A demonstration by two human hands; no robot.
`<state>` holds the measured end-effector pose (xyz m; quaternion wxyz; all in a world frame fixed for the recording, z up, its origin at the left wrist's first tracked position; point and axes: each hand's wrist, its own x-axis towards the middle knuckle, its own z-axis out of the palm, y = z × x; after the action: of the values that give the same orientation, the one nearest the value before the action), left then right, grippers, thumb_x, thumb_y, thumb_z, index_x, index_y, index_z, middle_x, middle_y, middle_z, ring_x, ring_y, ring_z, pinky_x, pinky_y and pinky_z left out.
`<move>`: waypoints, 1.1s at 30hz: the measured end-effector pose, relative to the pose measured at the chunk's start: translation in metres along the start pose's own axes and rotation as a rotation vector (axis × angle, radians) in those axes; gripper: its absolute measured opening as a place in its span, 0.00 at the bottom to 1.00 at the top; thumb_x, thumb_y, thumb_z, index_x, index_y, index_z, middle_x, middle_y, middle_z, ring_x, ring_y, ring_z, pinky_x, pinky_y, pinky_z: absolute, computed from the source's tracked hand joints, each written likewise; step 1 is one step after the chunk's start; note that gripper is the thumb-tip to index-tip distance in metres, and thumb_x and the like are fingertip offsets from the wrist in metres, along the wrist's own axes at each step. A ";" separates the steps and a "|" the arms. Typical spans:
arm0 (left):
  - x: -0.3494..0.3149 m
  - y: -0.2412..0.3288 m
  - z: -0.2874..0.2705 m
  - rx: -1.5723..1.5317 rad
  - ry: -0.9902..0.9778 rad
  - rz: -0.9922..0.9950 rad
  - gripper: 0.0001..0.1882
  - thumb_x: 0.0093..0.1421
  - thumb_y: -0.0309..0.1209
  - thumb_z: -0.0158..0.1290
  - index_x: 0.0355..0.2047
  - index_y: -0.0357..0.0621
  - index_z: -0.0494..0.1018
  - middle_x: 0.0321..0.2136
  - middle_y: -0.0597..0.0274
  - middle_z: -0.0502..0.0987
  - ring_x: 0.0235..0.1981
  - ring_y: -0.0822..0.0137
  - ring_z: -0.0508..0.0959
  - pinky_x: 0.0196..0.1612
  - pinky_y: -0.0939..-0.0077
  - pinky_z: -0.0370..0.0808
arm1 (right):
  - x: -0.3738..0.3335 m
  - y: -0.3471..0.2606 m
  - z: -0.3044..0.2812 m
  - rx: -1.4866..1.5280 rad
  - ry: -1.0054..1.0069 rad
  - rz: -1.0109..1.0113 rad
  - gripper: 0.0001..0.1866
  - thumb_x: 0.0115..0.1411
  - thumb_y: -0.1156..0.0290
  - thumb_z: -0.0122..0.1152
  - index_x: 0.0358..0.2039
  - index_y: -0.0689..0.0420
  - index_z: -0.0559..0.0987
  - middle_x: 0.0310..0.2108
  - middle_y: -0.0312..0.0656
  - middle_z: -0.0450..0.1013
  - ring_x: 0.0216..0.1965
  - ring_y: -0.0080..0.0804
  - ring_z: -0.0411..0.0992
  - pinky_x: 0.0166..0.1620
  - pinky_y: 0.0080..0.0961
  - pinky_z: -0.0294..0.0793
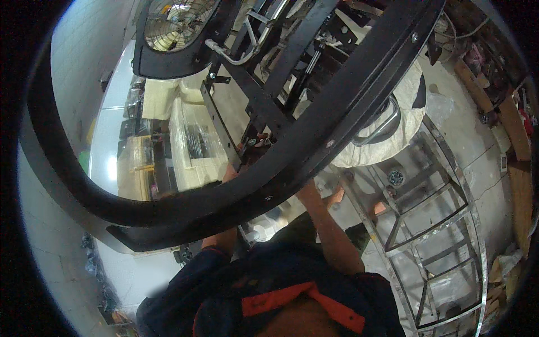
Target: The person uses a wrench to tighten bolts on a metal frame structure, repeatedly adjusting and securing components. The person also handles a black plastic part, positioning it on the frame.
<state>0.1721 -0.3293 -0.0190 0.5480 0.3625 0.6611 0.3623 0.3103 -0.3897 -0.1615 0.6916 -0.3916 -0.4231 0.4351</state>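
Black curved panel (314, 151) crosses the view diagonally, covering both hands. Left hand (229, 171) shows only as an edge at the panel's upper rim; grip cannot be told. Right hand is fully hidden behind the panel; its forearm (331, 230) rises beneath it. Black bracket (220, 124) and fan (174, 22) lie above the panel, steel frame (438, 224) below-right

Pale concrete floor (477, 146) fills the right of the frame. On it lie a bare metal grid frame (432, 236), lower right, and a white wrapped bundle (393, 129), centre right.
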 end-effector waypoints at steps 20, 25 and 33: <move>0.026 0.021 0.000 -0.083 -0.239 0.164 0.15 0.59 0.24 0.60 0.47 0.42 0.75 0.37 0.63 0.79 0.38 0.71 0.78 0.39 0.73 0.76 | 0.038 -0.038 0.018 0.223 0.079 0.471 0.16 0.68 0.66 0.55 0.48 0.65 0.78 0.41 0.42 0.77 0.40 0.35 0.74 0.42 0.33 0.73; 0.038 -0.006 0.019 -0.166 -0.292 0.230 0.15 0.58 0.23 0.60 0.46 0.42 0.75 0.37 0.64 0.79 0.37 0.71 0.78 0.38 0.73 0.76 | 0.044 -0.071 0.026 0.270 0.235 0.540 0.16 0.69 0.65 0.54 0.47 0.65 0.78 0.38 0.40 0.77 0.36 0.31 0.75 0.38 0.30 0.74; 0.071 -0.021 0.019 -0.539 -0.272 0.187 0.11 0.62 0.24 0.57 0.45 0.42 0.73 0.36 0.60 0.78 0.35 0.69 0.80 0.35 0.73 0.78 | 0.040 -0.064 0.054 0.220 0.581 0.463 0.15 0.69 0.62 0.56 0.41 0.63 0.80 0.34 0.37 0.77 0.35 0.24 0.74 0.38 0.27 0.74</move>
<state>0.1793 -0.2754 -0.0726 0.6720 0.3086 0.4259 0.5214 0.2887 -0.3629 -0.0753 0.7040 -0.5071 -0.0606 0.4936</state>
